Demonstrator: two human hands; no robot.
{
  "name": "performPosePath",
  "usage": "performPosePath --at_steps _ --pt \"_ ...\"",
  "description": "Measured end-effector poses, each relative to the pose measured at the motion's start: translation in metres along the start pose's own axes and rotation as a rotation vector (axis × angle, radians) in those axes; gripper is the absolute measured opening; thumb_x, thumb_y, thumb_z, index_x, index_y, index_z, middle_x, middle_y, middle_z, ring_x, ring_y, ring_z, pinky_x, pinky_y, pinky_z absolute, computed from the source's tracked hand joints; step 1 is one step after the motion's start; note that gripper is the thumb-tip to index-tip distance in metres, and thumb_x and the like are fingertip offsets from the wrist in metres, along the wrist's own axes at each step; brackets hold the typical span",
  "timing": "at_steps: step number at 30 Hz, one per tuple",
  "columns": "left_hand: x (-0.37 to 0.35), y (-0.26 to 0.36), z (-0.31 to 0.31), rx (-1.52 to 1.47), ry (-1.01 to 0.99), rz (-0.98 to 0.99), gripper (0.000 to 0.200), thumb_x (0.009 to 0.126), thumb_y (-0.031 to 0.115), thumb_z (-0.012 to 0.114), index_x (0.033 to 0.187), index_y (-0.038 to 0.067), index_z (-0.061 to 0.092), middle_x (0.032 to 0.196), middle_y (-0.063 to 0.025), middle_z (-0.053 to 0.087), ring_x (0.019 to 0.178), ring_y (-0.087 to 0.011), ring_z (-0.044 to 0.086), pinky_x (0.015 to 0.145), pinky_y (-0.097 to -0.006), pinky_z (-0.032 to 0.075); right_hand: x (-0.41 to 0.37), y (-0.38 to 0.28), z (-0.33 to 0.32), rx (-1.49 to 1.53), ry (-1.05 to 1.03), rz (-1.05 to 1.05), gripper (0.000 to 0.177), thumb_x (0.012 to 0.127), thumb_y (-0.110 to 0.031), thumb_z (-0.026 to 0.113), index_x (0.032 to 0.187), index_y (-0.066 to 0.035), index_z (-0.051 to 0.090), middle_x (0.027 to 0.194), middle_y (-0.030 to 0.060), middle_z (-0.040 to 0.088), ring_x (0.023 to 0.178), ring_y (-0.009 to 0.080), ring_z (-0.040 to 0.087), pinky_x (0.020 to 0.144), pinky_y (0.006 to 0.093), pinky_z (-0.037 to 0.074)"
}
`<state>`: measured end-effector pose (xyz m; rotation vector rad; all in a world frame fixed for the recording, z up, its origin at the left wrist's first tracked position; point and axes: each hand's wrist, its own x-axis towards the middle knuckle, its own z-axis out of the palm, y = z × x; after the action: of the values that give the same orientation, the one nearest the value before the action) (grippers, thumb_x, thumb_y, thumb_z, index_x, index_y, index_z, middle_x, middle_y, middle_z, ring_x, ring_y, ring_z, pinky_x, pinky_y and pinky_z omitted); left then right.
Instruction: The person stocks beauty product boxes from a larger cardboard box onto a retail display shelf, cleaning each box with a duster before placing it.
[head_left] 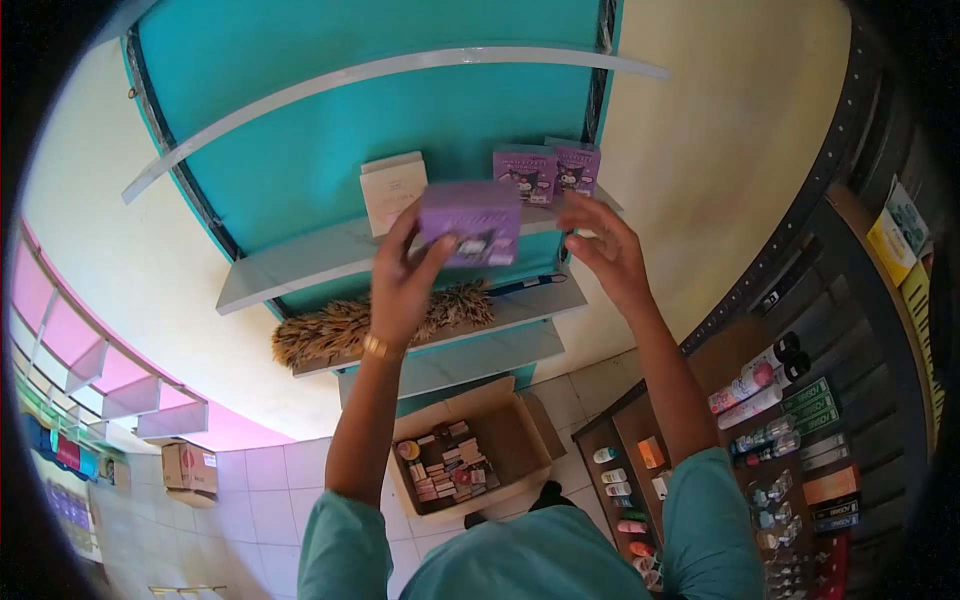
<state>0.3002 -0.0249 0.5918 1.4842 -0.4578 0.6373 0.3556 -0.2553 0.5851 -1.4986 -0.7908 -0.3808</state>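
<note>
My left hand (403,280) grips a purple box (470,218) with a cartoon character on its front, thumb across the near face. The box is slightly blurred and hangs in front of the upper marbled shelf (300,262). To the right of it, apart from the box, my right hand (608,248) has its fingers spread and holds nothing. Just behind that hand, two similar purple boxes, one (523,172) and another (575,168), stand upright on the shelf. A cream-white box (393,190) stands farther left, partly behind my left hand.
A brown feather duster (320,330) lies on the shelf below. On the floor sits an open cardboard carton (530,440) with many small boxes inside. A display rack (640,400) with bottles and packages is at my right. A closed carton (190,470) stands at the left.
</note>
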Motion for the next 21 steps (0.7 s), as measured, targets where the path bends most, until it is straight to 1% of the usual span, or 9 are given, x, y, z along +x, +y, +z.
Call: performPosePath --at_steps 3,4,7,9,10,13,16,19,21 --pt "0.033 -0.026 0.022 0.091 -0.077 -0.003 0.046 0.080 0.009 0.058 0.120 -0.005 0.039 0.110 -0.0120 0.052 0.102 -0.0177 0.049 0.085 -0.0298 0.042 0.021 -0.007 0.007 -0.062 0.001 -0.024 0.048 0.075 -0.010 0.065 0.120 -0.010 0.047 0.105 0.0093 0.054 0.085 0.0146 0.058 0.066 0.0251 0.048" --pt "0.040 -0.034 0.027 0.128 -0.096 0.000 0.046 0.081 0.009 0.057 0.120 -0.005 0.039 0.108 -0.0120 0.053 0.101 -0.0172 0.050 0.084 -0.0294 0.042 0.029 -0.003 0.008 -0.032 -0.012 -0.027 0.050 0.074 -0.008 0.065 0.120 -0.011 0.047 0.104 0.0100 0.055 0.085 0.0155 0.058 0.067 0.0261 0.049" --pt "0.047 -0.057 0.036 0.170 -0.025 -0.024 0.044 0.081 0.010 0.057 0.120 -0.004 0.041 0.104 -0.0124 0.055 0.100 -0.0158 0.050 0.083 -0.0286 0.043 0.043 0.027 0.011 0.032 -0.034 -0.048 0.053 0.071 -0.003 0.067 0.120 -0.011 0.047 0.100 0.0118 0.057 0.086 0.0177 0.059 0.070 0.0282 0.050" --pt "0.045 -0.078 0.036 0.232 0.039 -0.003 0.054 0.077 0.010 0.061 0.123 -0.002 0.037 0.108 -0.0148 0.053 0.100 -0.0194 0.051 0.082 -0.0302 0.043 0.049 0.046 0.012 0.027 -0.035 -0.089 0.055 0.070 -0.001 0.067 0.120 -0.010 0.047 0.096 0.0123 0.059 0.085 0.0186 0.060 0.071 0.0287 0.050" --pt "0.044 -0.077 0.038 0.265 0.071 0.006 0.059 0.075 0.010 0.064 0.125 -0.001 0.035 0.110 -0.0161 0.052 0.100 -0.0212 0.052 0.082 -0.0310 0.043 0.052 0.052 0.017 0.009 -0.031 -0.148 0.055 0.069 -0.002 0.068 0.119 -0.009 0.047 0.092 0.0135 0.061 0.083 0.0186 0.061 0.070 0.0284 0.050" --pt "0.035 -0.068 0.056 0.552 0.246 0.211 0.078 0.066 0.010 0.070 0.130 0.002 0.026 0.118 -0.0205 0.044 0.105 -0.0301 0.048 0.084 -0.0350 0.042 0.051 0.054 0.021 -0.006 -0.043 -0.066 0.054 0.072 0.001 0.065 0.121 -0.007 0.045 0.099 0.0121 0.058 0.089 0.0172 0.059 0.076 0.0287 0.051" --pt "0.030 -0.050 0.072 0.787 0.265 0.274 0.090 0.061 0.009 0.074 0.133 0.006 0.020 0.126 -0.0200 0.031 0.113 -0.0311 0.039 0.092 -0.0369 0.037 0.057 0.067 0.028 0.027 0.019 -0.172 0.050 0.069 -0.006 0.069 0.115 -0.006 0.051 0.092 0.0125 0.061 0.079 0.0185 0.061 0.066 0.0299 0.050" --pt "0.033 -0.055 0.079 0.869 0.301 0.223 0.092 0.058 0.012 0.076 0.132 0.008 0.022 0.124 -0.0211 0.030 0.114 -0.0355 0.036 0.093 -0.0396 0.035 0.056 0.064 0.021 -0.286 0.050 -0.276 0.048 0.069 -0.012 0.070 0.113 -0.005 0.052 0.090 0.0102 0.061 0.079 0.0193 0.060 0.066 0.0323 0.047" --pt "0.034 -0.062 0.079 0.898 0.313 0.247 0.093 0.057 0.014 0.077 0.132 0.007 0.023 0.125 -0.0208 0.030 0.114 -0.0363 0.036 0.093 -0.0401 0.035 0.056 0.058 0.005 -0.339 0.161 -0.354 0.049 0.069 -0.016 0.070 0.113 -0.006 0.053 0.093 0.0089 0.060 0.083 0.0199 0.057 0.067 0.0342 0.046"
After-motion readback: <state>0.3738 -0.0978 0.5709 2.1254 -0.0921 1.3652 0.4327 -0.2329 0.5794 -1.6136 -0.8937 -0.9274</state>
